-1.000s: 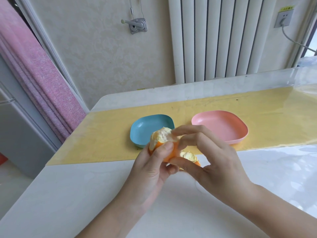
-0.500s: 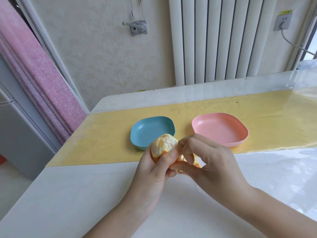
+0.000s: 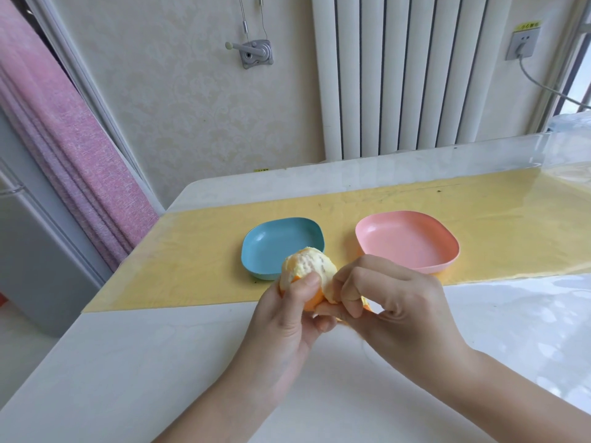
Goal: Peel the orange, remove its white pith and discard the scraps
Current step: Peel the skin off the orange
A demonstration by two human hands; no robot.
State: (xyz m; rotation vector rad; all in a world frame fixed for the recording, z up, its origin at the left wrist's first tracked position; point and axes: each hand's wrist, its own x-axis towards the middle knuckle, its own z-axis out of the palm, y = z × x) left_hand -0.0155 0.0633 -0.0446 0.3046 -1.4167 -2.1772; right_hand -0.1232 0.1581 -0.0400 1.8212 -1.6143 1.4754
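Orange (image 3: 308, 266), half peeled, pale pith showing on top: held above the white table (image 3: 160, 362), just in front of the blue dish (image 3: 271, 247). Left hand (image 3: 287, 318): my fingers curl round the fruit, thumb pressed on its front. Right hand (image 3: 399, 308): fingers bent, thumb and forefinger pinching a flap of peel (image 3: 327, 290) joined to the fruit's right side. Blue dish and pink dish (image 3: 406, 247): side by side on the yellow mat (image 3: 198, 251).

On my feed I see two bare forearms, the left hand (image 3: 284, 321) and right hand (image 3: 403, 310) bare too, nails short.
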